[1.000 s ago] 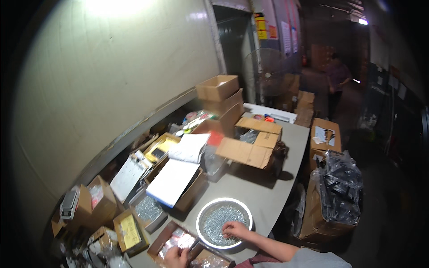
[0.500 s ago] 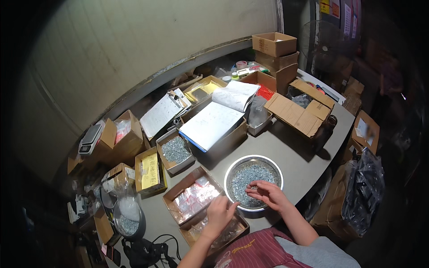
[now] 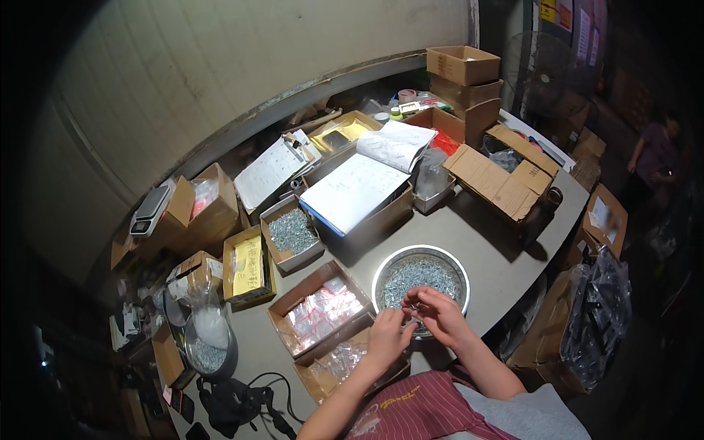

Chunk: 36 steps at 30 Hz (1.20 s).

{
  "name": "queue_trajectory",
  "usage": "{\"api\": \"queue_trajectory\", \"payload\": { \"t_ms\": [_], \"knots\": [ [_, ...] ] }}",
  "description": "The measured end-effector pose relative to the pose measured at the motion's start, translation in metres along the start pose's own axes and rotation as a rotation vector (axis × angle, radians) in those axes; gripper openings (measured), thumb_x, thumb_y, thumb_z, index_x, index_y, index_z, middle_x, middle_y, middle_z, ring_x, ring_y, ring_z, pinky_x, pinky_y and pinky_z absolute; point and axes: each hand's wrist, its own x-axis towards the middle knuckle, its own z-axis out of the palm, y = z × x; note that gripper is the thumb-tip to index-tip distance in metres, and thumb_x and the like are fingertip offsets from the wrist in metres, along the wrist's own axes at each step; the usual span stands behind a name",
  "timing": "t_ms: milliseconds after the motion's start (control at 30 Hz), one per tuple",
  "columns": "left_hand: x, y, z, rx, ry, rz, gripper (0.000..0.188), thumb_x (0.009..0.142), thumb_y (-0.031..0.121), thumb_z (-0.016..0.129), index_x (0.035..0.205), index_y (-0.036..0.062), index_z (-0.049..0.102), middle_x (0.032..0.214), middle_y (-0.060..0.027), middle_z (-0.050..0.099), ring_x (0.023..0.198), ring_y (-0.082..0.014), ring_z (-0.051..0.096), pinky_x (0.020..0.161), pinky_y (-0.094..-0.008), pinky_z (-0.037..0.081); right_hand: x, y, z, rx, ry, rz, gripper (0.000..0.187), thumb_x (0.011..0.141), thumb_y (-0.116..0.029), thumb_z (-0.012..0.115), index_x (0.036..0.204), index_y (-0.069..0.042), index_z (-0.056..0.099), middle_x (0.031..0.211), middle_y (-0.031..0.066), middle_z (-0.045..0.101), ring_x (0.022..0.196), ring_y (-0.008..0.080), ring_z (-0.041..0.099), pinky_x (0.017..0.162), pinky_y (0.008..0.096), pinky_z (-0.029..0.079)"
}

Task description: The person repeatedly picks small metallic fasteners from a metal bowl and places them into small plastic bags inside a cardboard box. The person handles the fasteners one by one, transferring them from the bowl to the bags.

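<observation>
Both hands meet over the near rim of a round metal bowl filled with small silvery screws. The left hand and right hand bring their fingertips together around something tiny, probably one screw; it is too small to tell which way it points or how its long axis lies. Each grip is narrow, fingers pinched close, but what each one holds cannot be told.

The bowl sits on a grey bench, near its front edge. Just left of the bowl lies an open cardboard box of small clear bags, and a second box of bags sits under the left wrist. Farther back stand a small box of screws, a large open ledger resting on a carton, and a flat brown carton to the right. A bucket with a plastic bag stands at far left.

The bench runs along a pale wall. The room is dim; stacked cartons rise at the back, and another person stands far off at right.
</observation>
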Motion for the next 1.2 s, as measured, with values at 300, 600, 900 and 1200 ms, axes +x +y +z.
{"api": "queue_trajectory", "payload": {
  "t_ms": [300, 600, 900, 1200],
  "knots": [
    [-0.003, 0.007, 0.008, 0.097, -0.033, -0.034, 0.03, 0.08, 0.016, 0.078, 0.099, 0.0026, 0.06, 0.095, -0.0141, 0.059, 0.093, -0.0345, 0.06, 0.078, -0.0441, 0.051, 0.0, 0.018, 0.006, -0.083, 0.066, -0.17, 0.015, 0.103, -0.014, 0.055, 0.106, -0.001, 0.06, 0.101, 0.0092, 0.064, 0.099, 0.0201, 0.063, 0.097, 0.0357, 0.05],
    [0.001, 0.008, 0.011, 0.103, -0.044, -0.058, 0.028, 0.081, 0.016, 0.076, 0.098, 0.0031, 0.059, 0.094, -0.0139, 0.058, 0.093, -0.0339, 0.06, 0.075, -0.0436, 0.052, -0.001, 0.026, 0.006, -0.126, 0.106, -0.264, 0.014, 0.103, -0.013, 0.053, 0.109, -0.002, 0.06, 0.103, 0.0107, 0.066, 0.101, 0.0205, 0.064, 0.099, 0.0351, 0.049],
    [0.004, 0.003, 0.017, 0.102, 0.024, -0.019, 0.025, 0.08, 0.016, 0.076, 0.094, 0.0035, 0.059, 0.094, -0.0132, 0.059, 0.092, -0.0332, 0.061, 0.073, -0.0426, 0.053, 0.0, 0.03, 0.004, -0.183, 0.096, -0.308, 0.018, 0.104, -0.012, 0.048, 0.115, -0.001, 0.057, 0.11, 0.0145, 0.067, 0.11, 0.0243, 0.065, 0.103, 0.0376, 0.049],
    [0.008, 0.002, 0.007, 0.028, 0.054, -0.013, 0.026, 0.08, 0.014, 0.078, 0.1, 0.0052, 0.063, 0.094, -0.0112, 0.062, 0.091, -0.0323, 0.062, 0.076, -0.0423, 0.053, 0.001, 0.015, -0.01, -0.614, 0.013, -0.562, 0.019, 0.088, -0.003, 0.056, 0.105, -0.002, 0.064, 0.116, 0.0141, 0.068, 0.117, 0.0276, 0.062, 0.106, 0.0415, 0.045]
  ]
}}
